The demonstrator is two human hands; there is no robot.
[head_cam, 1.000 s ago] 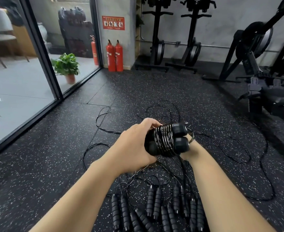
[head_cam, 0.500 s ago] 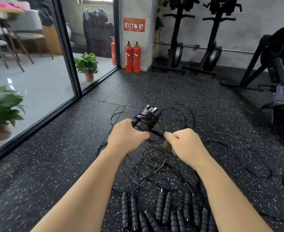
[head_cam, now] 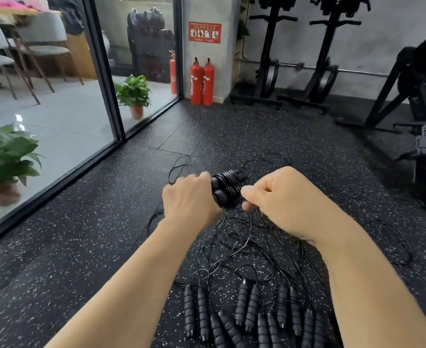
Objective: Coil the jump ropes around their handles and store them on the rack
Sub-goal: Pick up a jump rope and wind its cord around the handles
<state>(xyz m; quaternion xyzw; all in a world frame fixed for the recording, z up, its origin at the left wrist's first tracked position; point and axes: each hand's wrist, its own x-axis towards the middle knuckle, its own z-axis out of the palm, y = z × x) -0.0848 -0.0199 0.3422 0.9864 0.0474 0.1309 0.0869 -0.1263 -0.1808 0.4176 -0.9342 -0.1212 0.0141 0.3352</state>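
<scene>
My left hand (head_cam: 190, 197) grips a pair of black jump-rope handles (head_cam: 228, 188) held side by side, with thin black cord coiled tightly round them. My right hand (head_cam: 279, 194) is right beside the bundle, pinching the loose end of that cord near the coil. Below my arms, several more black foam-grip handles (head_cam: 247, 312) lie in pairs on the floor. Their thin cords (head_cam: 234, 244) sprawl in a tangle across the speckled rubber floor (head_cam: 81, 247). No rack for the ropes is identifiable.
A glass wall with a black frame (head_cam: 104, 71) runs along the left, potted plants (head_cam: 6, 159) behind it. Two red fire extinguishers (head_cam: 203, 80) stand by the pillar. Black exercise machines (head_cam: 307, 59) line the back wall and the right side (head_cam: 422, 101).
The view has swung left and up. My right hand came from under the bundle to its right side and closed in on the coil, holding the cord end; my left hand keeps its grip.
</scene>
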